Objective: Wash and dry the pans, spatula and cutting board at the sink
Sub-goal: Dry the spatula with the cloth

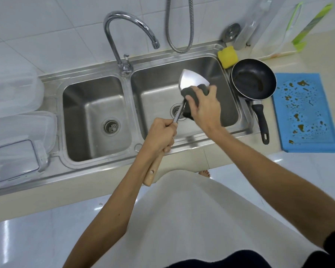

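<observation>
the double steel sink has a stained blue board lying flat to its right and a black pan on its right rim. over the right basin the left hand curls round the handle of the spatula, while the right hand grips a dark sponge pressed against its blade.

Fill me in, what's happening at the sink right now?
A person is scrubbing the spatula over the right sink basin. The left hand grips its handle; the right hand holds a dark sponge against the blade. A black frying pan with residue and a stained blue board wait on the counter to the right.
</observation>
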